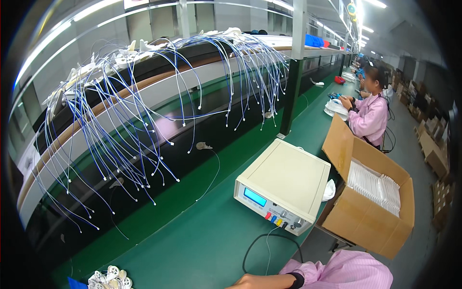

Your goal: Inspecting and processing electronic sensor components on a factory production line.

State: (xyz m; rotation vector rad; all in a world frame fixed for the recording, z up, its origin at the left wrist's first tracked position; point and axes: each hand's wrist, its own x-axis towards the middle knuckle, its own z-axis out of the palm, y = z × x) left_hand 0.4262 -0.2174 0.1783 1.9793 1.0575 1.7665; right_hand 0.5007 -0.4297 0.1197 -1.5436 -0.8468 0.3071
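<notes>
1. your right hand (255,282), at the lower edge: fingers cut off, cannot tell whether open or closed.
2. your left hand: out of view.
3. black cable (244,260): looped on green bench (192,236), near your right wrist.
4. cream instrument (284,168), lit blue screen: on the bench, beyond your right hand.
5. white parts (111,280): heaped, lower left.

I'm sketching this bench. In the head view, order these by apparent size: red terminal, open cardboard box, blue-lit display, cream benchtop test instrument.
Largest to smallest, as they look:
1. Open cardboard box
2. Cream benchtop test instrument
3. Blue-lit display
4. Red terminal
</notes>
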